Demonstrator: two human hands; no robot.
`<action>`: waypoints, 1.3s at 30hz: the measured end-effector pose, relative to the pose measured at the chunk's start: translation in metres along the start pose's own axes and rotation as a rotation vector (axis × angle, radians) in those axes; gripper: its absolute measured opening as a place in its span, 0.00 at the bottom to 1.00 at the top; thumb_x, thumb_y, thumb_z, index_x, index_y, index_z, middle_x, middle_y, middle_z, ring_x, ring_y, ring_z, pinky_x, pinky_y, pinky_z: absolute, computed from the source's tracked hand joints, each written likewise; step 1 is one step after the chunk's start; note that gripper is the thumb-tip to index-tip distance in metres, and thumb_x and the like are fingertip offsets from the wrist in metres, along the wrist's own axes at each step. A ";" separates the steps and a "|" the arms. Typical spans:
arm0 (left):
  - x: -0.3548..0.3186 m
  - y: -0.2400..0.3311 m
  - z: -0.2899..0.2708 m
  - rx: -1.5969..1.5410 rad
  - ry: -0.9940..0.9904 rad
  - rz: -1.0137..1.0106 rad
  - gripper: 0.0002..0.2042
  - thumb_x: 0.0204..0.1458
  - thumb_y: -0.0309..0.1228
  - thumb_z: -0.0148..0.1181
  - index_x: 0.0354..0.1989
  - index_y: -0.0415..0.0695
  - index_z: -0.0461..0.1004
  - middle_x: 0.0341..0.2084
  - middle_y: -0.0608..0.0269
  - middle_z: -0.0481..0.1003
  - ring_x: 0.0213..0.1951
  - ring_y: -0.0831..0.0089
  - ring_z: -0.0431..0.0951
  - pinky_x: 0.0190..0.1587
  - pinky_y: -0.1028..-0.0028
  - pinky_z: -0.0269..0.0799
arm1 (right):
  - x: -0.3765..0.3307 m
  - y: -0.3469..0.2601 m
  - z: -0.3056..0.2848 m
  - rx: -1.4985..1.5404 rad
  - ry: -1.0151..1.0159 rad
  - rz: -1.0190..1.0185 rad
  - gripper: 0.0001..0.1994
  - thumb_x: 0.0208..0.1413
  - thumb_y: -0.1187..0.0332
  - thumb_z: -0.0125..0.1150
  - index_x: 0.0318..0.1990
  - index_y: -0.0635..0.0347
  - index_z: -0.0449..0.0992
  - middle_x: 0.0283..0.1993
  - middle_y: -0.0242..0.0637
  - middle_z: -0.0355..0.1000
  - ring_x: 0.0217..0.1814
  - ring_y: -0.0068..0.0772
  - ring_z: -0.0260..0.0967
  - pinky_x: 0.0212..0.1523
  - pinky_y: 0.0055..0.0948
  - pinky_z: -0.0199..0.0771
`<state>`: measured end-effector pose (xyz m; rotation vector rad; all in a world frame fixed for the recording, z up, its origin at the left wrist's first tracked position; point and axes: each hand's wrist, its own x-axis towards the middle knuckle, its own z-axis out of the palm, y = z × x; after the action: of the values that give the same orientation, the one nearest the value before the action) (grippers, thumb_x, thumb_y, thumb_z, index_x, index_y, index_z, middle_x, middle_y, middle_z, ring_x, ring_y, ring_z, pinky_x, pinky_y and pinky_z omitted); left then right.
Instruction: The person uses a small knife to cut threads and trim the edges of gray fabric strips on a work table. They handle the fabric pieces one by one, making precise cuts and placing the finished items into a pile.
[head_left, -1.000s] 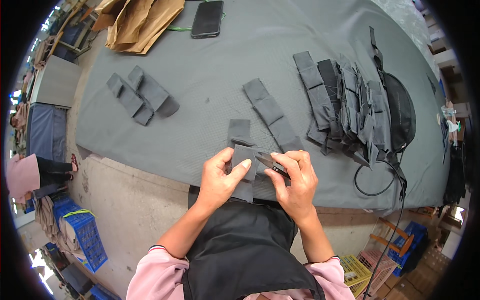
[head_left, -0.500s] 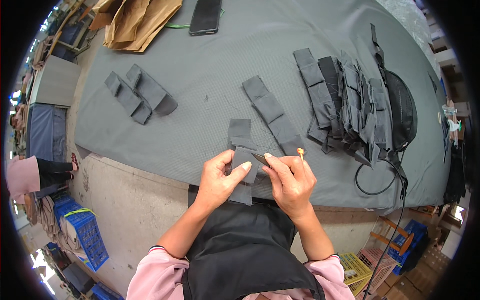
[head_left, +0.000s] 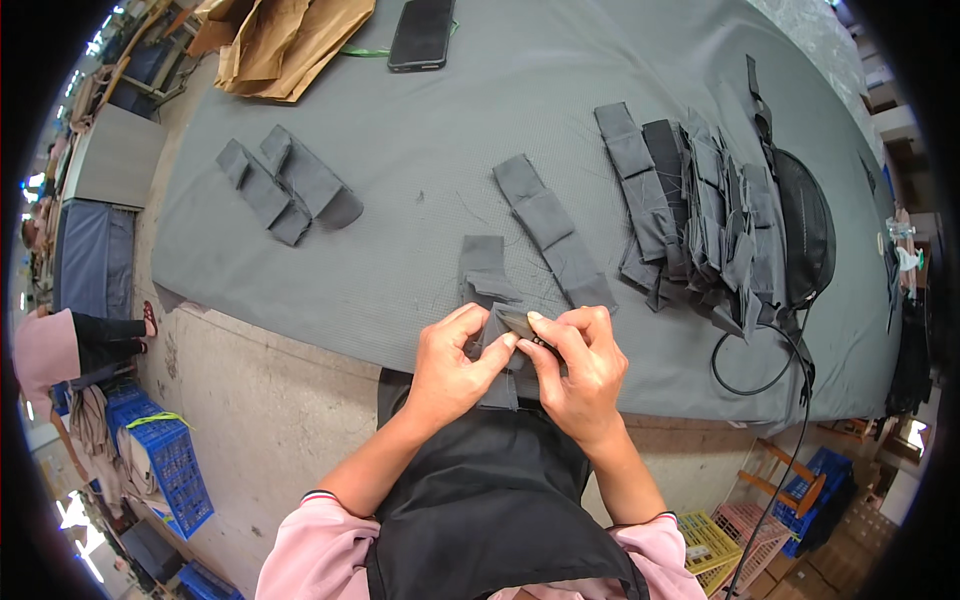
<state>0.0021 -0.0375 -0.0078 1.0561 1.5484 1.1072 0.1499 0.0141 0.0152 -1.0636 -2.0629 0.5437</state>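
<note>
At the table's near edge, my left hand (head_left: 452,362) pinches a grey fabric strip (head_left: 482,262) with stitched folds; its lower end (head_left: 497,390) hangs toward my apron. My right hand (head_left: 580,370) is closed on a small pointed dark metal tool (head_left: 517,323), whose tip lies against the fold between my thumbs. Most of the tool is hidden by my fingers, so its exact kind does not show. Just beyond my right hand lies another folded grey strip (head_left: 548,228), with loose threads around it.
A pile of grey strips (head_left: 705,200) lies at the right, beside a black mesh pouch (head_left: 803,225) with a cable (head_left: 735,383). Two folded pieces (head_left: 312,190) lie at the left. A phone (head_left: 421,35) and brown paper (head_left: 290,50) are at the back of the grey-covered table (head_left: 400,270).
My hands have come closer together. The fold is now raised and bent between my thumbs, with the tool's tip at it. The orange end seen by my right hand is now out of sight.
</note>
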 end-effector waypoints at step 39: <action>0.010 -0.003 -0.011 -0.560 -0.128 -0.300 0.10 0.54 0.33 0.59 0.26 0.41 0.70 0.24 0.77 0.66 0.27 0.89 0.61 0.27 0.83 0.56 | -0.007 0.008 0.025 0.559 0.012 0.402 0.06 0.46 0.79 0.62 0.31 0.61 0.71 0.22 0.26 0.61 0.21 0.16 0.57 0.21 0.20 0.59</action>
<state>-0.0108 -0.0305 -0.0108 0.4861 1.1467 1.1408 0.1370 0.0123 -0.0088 -1.1225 -1.5377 1.2258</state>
